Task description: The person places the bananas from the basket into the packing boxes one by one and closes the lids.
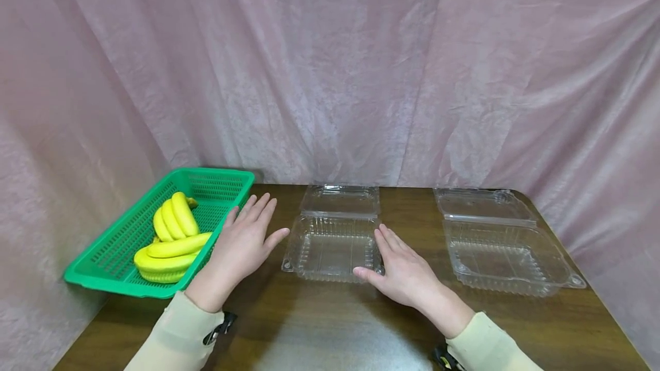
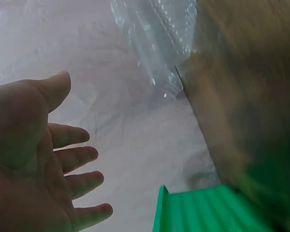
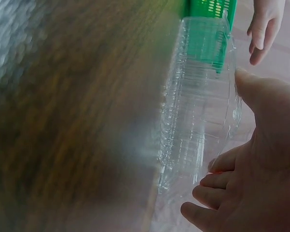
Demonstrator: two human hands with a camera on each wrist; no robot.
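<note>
1. Head view: a yellow front bunch of curved bananas lies in the green slatted plastic basket, left of the left hand, long axis mostly side to side; a yellow rear bunch runs more front to back.
2. The left hand is nearer the bananas, fingers extended and holding nothing, by the basket's right side; contact there cannot be told.
3. The right hand, fingers straight and grasping nothing, is at the right edge of a clear ribbed plastic container, lid folded back; touching is unclear.
4. Brown wooden tabletop separates this container from another clear plastic container near the table's right edge; a pink curtain bounds the far side.
</note>
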